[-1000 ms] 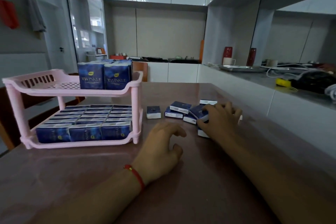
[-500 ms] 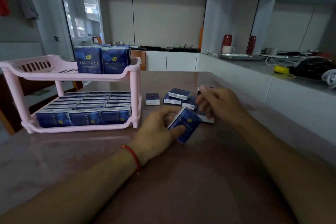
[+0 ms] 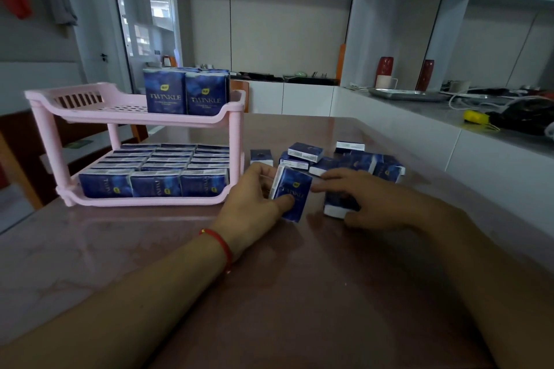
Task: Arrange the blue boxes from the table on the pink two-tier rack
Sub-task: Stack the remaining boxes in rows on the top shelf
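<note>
The pink two-tier rack stands at the left of the table. Its lower tier is packed with blue boxes lying flat. Upright blue boxes stand at the right end of its upper tier. My left hand grips one blue TWINKLE box, upright and tilted, just right of the rack. My right hand rests over another blue box on the table, its index finger reaching toward the held one. Several loose blue boxes lie in a cluster behind both hands.
The brown table stretches toward me. A white counter runs along the right, carrying a metal tray, a white mug, two red vases, cables and a yellow tool. Wooden chairs stand left of the table.
My left hand has taken full hold of the blue box passed from the right. My right hand has let it go and dropped onto another box on the table.
</note>
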`<state>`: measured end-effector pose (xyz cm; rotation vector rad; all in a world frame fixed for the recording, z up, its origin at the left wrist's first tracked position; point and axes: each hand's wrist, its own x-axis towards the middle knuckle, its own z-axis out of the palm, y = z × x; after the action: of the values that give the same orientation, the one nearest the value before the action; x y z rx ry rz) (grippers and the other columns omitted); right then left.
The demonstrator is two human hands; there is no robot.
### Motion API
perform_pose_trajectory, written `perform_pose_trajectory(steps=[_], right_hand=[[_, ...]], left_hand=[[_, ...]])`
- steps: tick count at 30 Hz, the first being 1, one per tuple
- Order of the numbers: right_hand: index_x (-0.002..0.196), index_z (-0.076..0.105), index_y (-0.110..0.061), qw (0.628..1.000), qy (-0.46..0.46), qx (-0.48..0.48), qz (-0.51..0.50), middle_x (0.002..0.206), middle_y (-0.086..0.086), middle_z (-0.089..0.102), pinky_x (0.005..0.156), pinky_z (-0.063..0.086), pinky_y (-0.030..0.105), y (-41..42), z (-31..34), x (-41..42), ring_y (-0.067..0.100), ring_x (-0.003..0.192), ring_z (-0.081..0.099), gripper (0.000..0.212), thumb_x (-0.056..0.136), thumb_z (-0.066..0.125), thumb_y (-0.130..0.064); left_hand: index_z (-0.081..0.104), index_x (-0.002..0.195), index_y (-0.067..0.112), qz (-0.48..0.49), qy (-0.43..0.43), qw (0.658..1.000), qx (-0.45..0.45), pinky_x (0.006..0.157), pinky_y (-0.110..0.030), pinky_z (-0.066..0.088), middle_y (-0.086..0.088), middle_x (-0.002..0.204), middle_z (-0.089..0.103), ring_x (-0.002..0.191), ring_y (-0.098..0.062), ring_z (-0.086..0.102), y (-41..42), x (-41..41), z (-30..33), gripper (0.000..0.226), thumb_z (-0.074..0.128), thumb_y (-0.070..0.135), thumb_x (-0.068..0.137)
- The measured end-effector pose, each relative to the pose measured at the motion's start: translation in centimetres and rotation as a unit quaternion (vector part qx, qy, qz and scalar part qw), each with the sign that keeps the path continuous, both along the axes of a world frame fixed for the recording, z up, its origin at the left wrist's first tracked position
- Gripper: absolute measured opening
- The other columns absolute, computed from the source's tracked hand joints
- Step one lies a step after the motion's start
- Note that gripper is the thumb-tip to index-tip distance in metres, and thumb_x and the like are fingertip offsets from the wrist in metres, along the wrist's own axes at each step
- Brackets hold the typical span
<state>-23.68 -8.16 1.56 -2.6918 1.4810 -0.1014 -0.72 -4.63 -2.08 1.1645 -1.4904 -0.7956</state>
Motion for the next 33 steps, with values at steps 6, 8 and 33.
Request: perform_pose_trajectory(steps=[6, 8, 33], right_hand=[[0.141, 0.047, -0.045, 0.999, -0.002, 0.024, 0.043, 0.141, -0.017, 0.044, 0.080, 0.038, 0.006, 0.8, 1.1, -1.2, -0.007, 0.100, 0.049, 0.062, 0.090, 0.071, -0.019], [0.137, 0.048, -0.048, 0.999, -0.021, 0.012, 0.032, 0.126, -0.019, 0.049, 0.076, 0.039, 0.011, 1.0, 1.4, -1.2, -0.009, 0.093, 0.049, 0.056, 0.089, 0.072, -0.033], [0.123, 0.052, -0.026, 0.921, -0.387, 0.046, -0.018, 0.116, -0.008, 0.062, 0.057, 0.059, 0.035, 2.0, -0.7, 3.7, 0.016, 0.083, 0.071, 0.051, 0.086, 0.060, -0.060]], left_hand=[[0.057, 0.118, 0.031, -0.002, -0.037, 0.999, -0.035, 0.086, -0.034, 0.061, 0.007, 0.098, 0.072, 0.090, -0.009, 0.070, 0.0, 0.5, 0.0, 0.051, 0.076, 0.003, 0.080], [0.056, 0.124, 0.038, -0.004, -0.065, 0.996, -0.053, 0.080, -0.026, 0.060, 0.007, 0.099, 0.071, 0.089, -0.007, 0.070, 0.0, 0.6, -0.2, 0.057, 0.075, 0.006, 0.080], [0.048, 0.127, 0.026, -0.100, -0.040, 0.994, -0.036, 0.091, -0.045, 0.059, 0.000, 0.119, 0.065, 0.103, -0.018, 0.070, -0.8, 1.4, -0.7, 0.069, 0.086, 0.012, 0.071]])
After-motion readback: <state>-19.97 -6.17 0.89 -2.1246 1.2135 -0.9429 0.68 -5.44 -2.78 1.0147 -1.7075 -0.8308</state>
